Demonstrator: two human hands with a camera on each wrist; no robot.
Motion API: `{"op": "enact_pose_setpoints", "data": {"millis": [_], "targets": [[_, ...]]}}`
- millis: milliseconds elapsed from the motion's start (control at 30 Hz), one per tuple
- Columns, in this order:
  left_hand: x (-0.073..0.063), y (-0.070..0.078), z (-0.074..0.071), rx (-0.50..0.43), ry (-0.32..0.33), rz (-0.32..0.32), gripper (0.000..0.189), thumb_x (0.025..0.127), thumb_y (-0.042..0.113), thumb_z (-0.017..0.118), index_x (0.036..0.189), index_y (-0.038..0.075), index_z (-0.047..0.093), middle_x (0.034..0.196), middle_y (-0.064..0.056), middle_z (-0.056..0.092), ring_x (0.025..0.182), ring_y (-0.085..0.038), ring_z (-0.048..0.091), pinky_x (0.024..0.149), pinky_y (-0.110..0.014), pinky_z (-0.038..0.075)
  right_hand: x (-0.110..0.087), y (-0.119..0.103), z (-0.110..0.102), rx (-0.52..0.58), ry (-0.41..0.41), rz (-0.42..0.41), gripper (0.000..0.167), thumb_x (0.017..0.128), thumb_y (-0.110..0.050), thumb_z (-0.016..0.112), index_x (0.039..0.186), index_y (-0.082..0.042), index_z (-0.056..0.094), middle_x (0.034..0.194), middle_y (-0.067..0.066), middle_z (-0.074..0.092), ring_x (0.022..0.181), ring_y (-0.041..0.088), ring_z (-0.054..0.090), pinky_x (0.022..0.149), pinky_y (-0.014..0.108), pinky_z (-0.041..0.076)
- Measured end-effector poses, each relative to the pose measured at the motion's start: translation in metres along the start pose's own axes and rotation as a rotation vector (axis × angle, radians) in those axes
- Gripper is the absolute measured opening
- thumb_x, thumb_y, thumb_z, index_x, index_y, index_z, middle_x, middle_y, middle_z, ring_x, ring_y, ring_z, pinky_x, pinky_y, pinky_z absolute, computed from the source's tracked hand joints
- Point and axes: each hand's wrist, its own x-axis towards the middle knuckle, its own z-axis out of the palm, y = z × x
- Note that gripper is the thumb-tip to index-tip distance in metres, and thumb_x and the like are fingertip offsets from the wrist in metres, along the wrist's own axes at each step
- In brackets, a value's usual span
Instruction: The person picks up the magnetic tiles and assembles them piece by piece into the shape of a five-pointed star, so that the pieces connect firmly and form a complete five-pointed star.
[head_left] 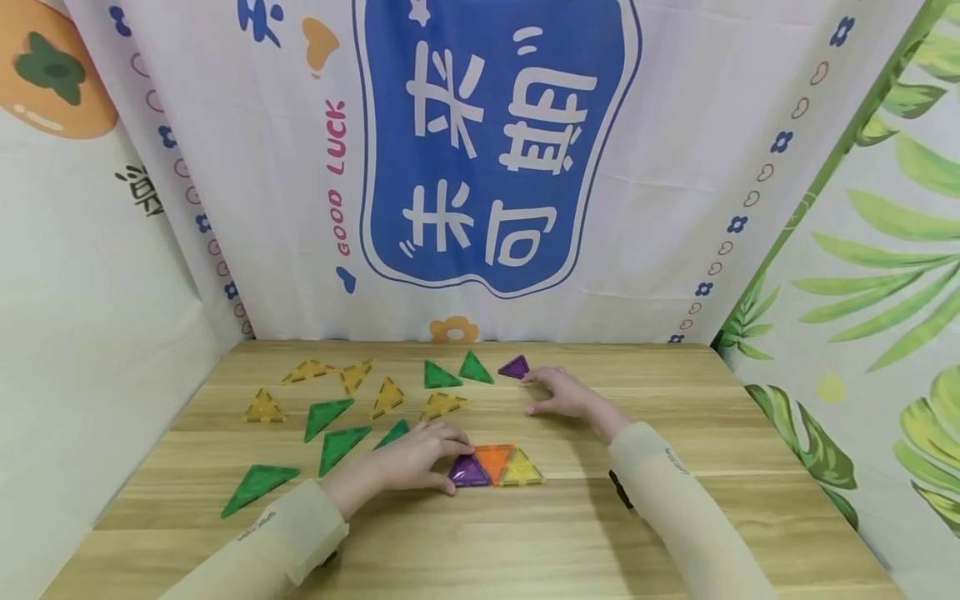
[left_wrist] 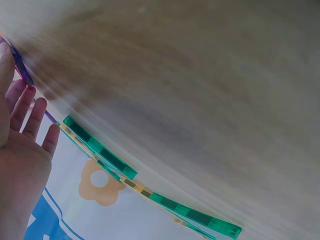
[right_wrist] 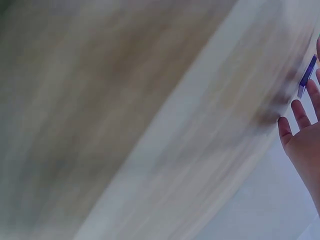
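My left hand (head_left: pixel 423 457) is at a purple triangular magnetic tile (head_left: pixel 468 473), its thumb at the lower left corner and its forefinger at the upper edge. That tile lies flat in a row with an orange triangle (head_left: pixel 493 461) and a yellow triangle (head_left: pixel 522 470). In the left wrist view, fingertips meet the purple tile's edge. My right hand (head_left: pixel 561 392) reaches to the back of the table, fingers extended and spread, fingertips right at the corner of another purple triangle (head_left: pixel 514 367). In the right wrist view this purple tile (right_wrist: pixel 307 77) overlaps the fingertips.
Several yellow triangles (head_left: pixel 387 397) and green triangles (head_left: pixel 258 487) lie scattered on the left of the wooden table (head_left: pixel 600 533). Two green triangles (head_left: pixel 476 368) sit at the back, left of the far purple one. A printed cloth (head_left: pixel 300 250) hangs behind the table.
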Motion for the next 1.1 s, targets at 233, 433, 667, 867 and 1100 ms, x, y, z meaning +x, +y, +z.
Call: {"op": "enact_pose_setpoints", "data": {"millis": [233,433,667,867,1100], "targets": [[0.000,0.001,0.000,0.009,0.000,-0.001,0.063,0.077,0.048,0.070,0.130,0.016,0.058,0.134,0.000,0.053,0.128,-0.022,0.043,0.106,-0.052,0.034,-0.018,0.003,-0.004,0.023,-0.019,-0.028,0.053,0.083,-0.029,0.073,0.128,-0.008,0.055,0.132,0.013,0.053,0.124,0.033,0.044,0.107,0.050,0.033],[-0.001,0.002,-0.001,0.014,-0.003,-0.005,0.062,0.078,0.048,0.070,0.129,0.016,0.058,0.133,0.000,0.053,0.127,-0.021,0.044,0.106,-0.051,0.035,-0.033,0.002,-0.007,0.015,-0.028,-0.062,0.049,0.083,-0.027,0.072,0.126,-0.007,0.057,0.130,0.014,0.054,0.120,0.033,0.047,0.105,0.050,0.035],[0.000,0.004,-0.003,0.004,-0.009,-0.011,0.062,0.078,0.047,0.070,0.130,0.015,0.058,0.133,0.000,0.053,0.127,-0.021,0.043,0.105,-0.050,0.035,-0.049,0.000,-0.012,-0.015,-0.049,-0.087,0.044,0.083,-0.026,0.072,0.122,-0.009,0.060,0.122,0.010,0.058,0.115,0.030,0.050,0.103,0.049,0.038],[0.001,0.005,-0.003,0.006,-0.006,-0.012,0.062,0.077,0.047,0.071,0.129,0.016,0.058,0.133,0.001,0.053,0.127,-0.021,0.043,0.105,-0.050,0.035,-0.057,0.000,-0.016,0.022,-0.076,-0.051,0.042,0.083,-0.030,0.072,0.119,-0.011,0.061,0.112,0.000,0.063,0.105,0.021,0.051,0.101,0.049,0.036],[0.000,0.002,-0.001,0.009,0.001,-0.008,0.063,0.076,0.048,0.071,0.129,0.016,0.059,0.133,0.001,0.053,0.127,-0.021,0.044,0.105,-0.050,0.035,-0.058,0.004,-0.017,0.045,-0.088,-0.089,0.036,0.083,-0.025,0.072,0.115,-0.011,0.063,0.104,0.000,0.063,0.100,0.019,0.054,0.105,0.053,0.032]]}}
